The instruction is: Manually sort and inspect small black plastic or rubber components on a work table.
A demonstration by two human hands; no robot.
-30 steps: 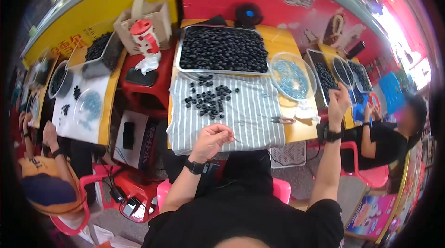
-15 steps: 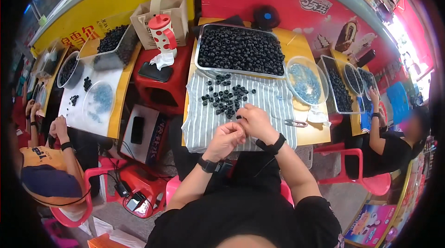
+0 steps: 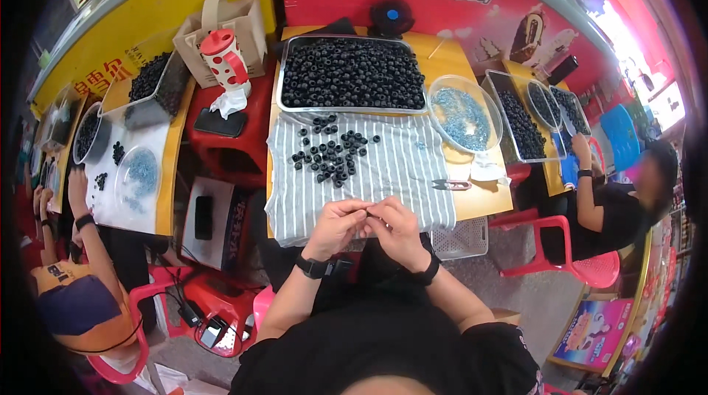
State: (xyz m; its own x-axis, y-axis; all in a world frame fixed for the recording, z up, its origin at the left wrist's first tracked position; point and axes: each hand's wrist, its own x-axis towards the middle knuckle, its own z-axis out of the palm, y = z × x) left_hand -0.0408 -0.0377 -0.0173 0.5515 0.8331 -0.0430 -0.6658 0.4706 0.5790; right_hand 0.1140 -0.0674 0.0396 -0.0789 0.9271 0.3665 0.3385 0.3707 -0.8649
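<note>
My left hand (image 3: 333, 231) and my right hand (image 3: 398, 233) meet over the near edge of a grey-and-white striped cloth (image 3: 402, 155). Both pinch with thumb and fingertips touching. A tiny dark bit shows between the fingertips, too small to name. Beyond my hands, loose small round black pieces with holes (image 3: 333, 163) lie scattered on the cloth. Behind them stands a clear plastic tub (image 3: 354, 109), heaped with more of the black pieces. To the right, a clear round bowl (image 3: 498, 133) holds pale blue, glittery small bits. Thread snips (image 3: 451, 185) lie near the cloth's right edge.
A white crumpled tissue (image 3: 487, 168) lies below the bowl. On the left, a red stool (image 3: 228, 155) carries a spotted tumbler (image 3: 227, 63), a bag and a dark phone (image 3: 220, 123). Co-workers sit at tables on both sides. A black fan (image 3: 391, 17) stands behind the tub.
My right hand has drawn back from beside the loose black pieces to meet my left hand nearer me. The whole view has shifted, with the table now further left.
</note>
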